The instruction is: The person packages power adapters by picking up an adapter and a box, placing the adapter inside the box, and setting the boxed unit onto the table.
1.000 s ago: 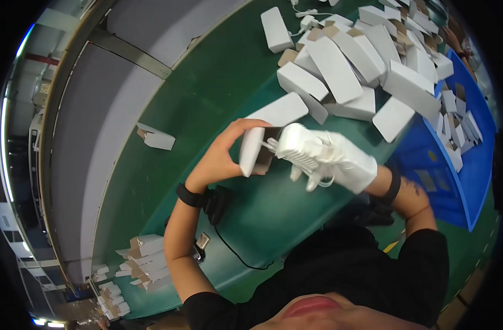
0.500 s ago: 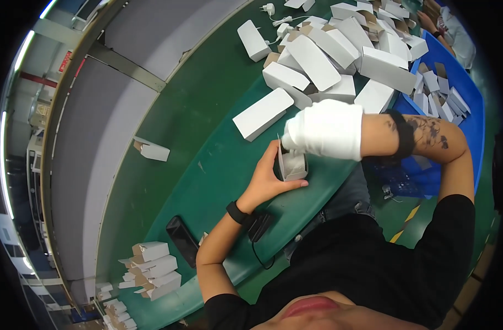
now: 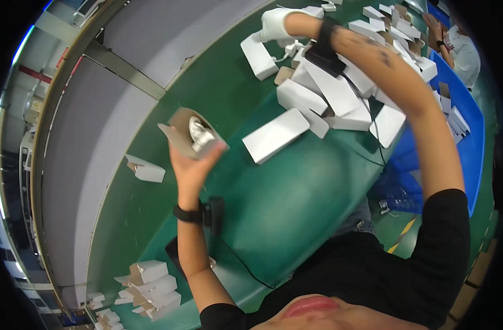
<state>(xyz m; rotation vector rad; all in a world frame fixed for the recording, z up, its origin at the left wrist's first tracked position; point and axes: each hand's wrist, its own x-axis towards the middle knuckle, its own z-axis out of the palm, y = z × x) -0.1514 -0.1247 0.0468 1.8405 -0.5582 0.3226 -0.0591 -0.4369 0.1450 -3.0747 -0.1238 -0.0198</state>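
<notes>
My left hand (image 3: 195,168) is closed around a small open cardboard box (image 3: 181,133), white outside and brown inside, tilted with its flaps up. A white, crumpled-looking bundle (image 3: 201,133) shows inside; its kind is unclear. My right hand (image 3: 279,25), in a white glove, reaches to the far side of the table. Its fingertips are at the top end of a closed white box (image 3: 259,58); whether they grip it cannot be made out. Just below that hand lies a white plug adapter (image 3: 291,49) with its cable.
A heap of white boxes (image 3: 331,91) lies under my right forearm, with one long box (image 3: 276,135) nearer me. A blue bin (image 3: 465,148) stands at right. Open boxes (image 3: 152,286) sit lower left beside a black phone-like object (image 3: 174,256). Another person's hand (image 3: 432,27) shows far right.
My left hand has carried the open box left and away from me. My right hand has come out of that box and swung to the far side, over the heap.
</notes>
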